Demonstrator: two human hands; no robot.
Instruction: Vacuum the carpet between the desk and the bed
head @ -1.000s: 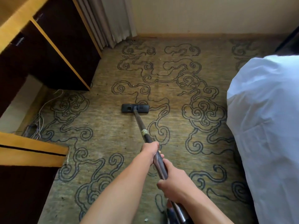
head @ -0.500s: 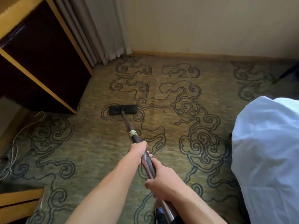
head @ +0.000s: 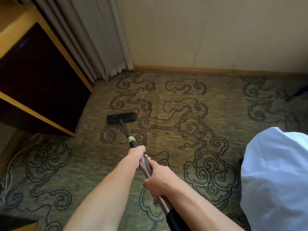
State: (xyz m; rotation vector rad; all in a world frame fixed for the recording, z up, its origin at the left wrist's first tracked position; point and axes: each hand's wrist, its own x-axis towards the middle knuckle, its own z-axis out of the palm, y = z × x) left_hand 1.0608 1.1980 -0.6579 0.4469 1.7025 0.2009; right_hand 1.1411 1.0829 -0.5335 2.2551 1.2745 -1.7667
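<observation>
Both hands wrap the vacuum wand (head: 146,165), left hand (head: 135,154) ahead of right hand (head: 159,180), its long axis running forward-left to the floor head (head: 121,117) on the carpet (head: 166,139).

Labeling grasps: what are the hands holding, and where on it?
Both hold the vacuum wand: left hand grips it mid-shaft below the taped joint, right hand grips just behind it, nearer the black handle end.

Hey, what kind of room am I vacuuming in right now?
Probably a hotel bedroom. A bed with white bedding sits at right, a wood-trimmed desk at left, long curtains hang by the wall, and the floor is wall-to-wall patterned carpet.
</observation>
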